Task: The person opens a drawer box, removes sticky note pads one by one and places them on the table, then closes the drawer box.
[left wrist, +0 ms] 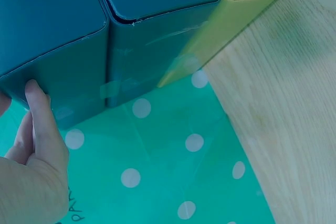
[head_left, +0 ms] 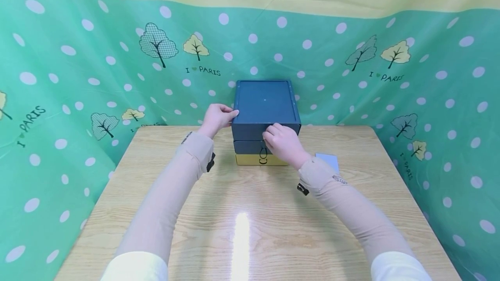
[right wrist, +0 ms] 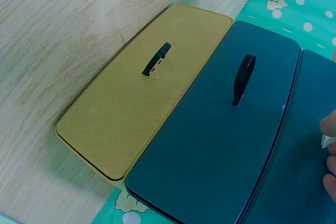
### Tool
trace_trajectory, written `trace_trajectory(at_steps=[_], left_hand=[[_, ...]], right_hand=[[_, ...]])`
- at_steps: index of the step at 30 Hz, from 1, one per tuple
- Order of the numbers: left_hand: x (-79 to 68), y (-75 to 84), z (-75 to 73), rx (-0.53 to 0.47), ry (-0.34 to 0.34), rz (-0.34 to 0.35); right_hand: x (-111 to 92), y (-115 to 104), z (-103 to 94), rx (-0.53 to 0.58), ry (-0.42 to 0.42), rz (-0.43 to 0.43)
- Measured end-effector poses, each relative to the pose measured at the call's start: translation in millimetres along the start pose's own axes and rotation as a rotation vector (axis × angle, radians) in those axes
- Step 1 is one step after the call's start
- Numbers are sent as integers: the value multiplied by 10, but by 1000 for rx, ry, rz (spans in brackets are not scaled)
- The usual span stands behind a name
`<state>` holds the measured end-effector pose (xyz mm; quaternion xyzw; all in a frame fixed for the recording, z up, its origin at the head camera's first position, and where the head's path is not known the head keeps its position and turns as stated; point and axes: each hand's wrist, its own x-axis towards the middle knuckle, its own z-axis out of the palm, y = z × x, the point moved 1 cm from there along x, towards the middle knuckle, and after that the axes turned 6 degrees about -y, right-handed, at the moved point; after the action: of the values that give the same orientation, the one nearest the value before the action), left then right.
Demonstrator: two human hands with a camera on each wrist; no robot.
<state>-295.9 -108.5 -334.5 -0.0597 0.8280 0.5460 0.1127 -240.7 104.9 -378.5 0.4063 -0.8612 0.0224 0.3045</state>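
A stack of drawers [head_left: 266, 101] stands at the table's back, with two dark blue drawers above a yellow drawer [right wrist: 126, 98]. My left hand [head_left: 218, 118] touches its upper left edge, thumb on top; in the left wrist view a nearly straight finger lies against the blue side. At the front of the top drawer [head_left: 248, 132], my right hand [head_left: 284, 142] has its fingers curled. Between them the right wrist view shows a small white piece [right wrist: 327, 140], mostly cut off, its kind unclear. Dark loop pulls hang on the middle drawer [right wrist: 210, 129] and the yellow one.
A light blue flat rectangle [head_left: 328, 162] lies on the wooden table [head_left: 187, 229], right of the stack and partly behind my right wrist. A green dotted cloth [head_left: 254, 47] hangs close behind the stack and along both sides.
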Motion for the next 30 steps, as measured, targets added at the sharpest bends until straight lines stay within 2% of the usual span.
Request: trace_trajectory(at_steps=[17, 30], left_hand=[[-11, 6, 5, -10, 0, 2], [-3, -3, -1, -7, -1, -10]], right_hand=[[-11, 2, -20, 13, -24, 15], [-81, 1, -21, 38, 44, -28]])
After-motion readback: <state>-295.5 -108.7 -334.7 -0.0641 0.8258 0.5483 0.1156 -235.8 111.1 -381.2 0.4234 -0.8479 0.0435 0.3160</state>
